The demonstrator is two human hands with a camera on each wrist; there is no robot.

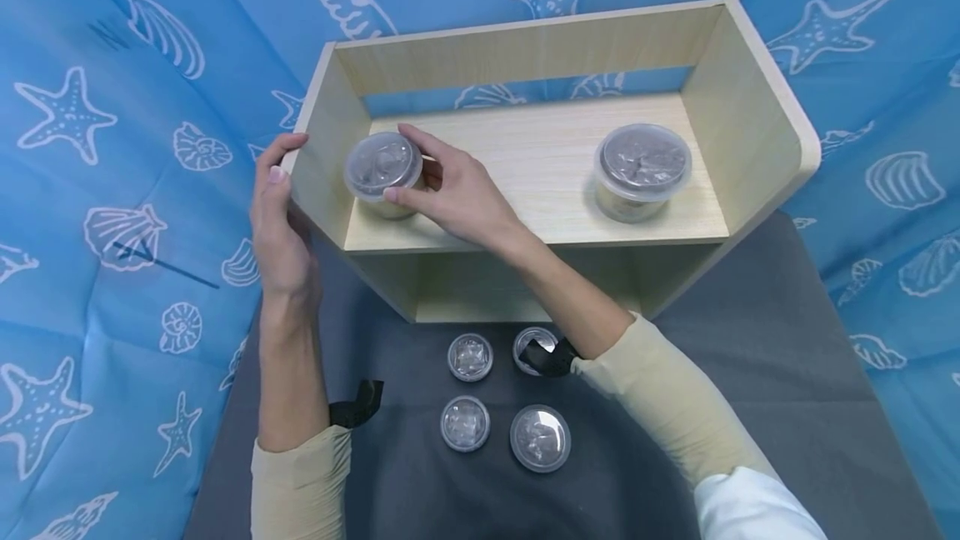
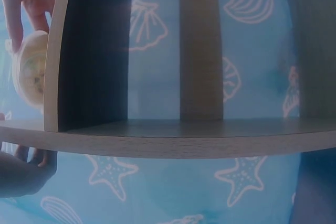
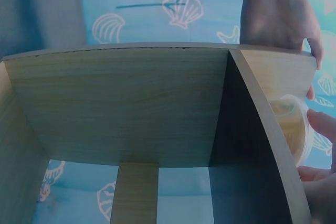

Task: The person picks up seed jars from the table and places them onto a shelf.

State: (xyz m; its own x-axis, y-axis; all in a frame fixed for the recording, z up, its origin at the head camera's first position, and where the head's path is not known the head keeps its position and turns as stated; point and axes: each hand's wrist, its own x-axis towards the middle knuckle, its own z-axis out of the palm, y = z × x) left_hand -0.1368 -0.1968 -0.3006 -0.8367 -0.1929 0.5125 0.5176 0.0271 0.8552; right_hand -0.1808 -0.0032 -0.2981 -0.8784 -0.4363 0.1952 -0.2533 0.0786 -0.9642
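Hands apart. My right hand pinches a lidded tub, thumb and fingers at its sides, at the left end of the wooden shelf's upper board. My left hand grips the shelf's left side panel. Tub 2 sits near the right panel; 4 smaller containers on dark cloth in front.
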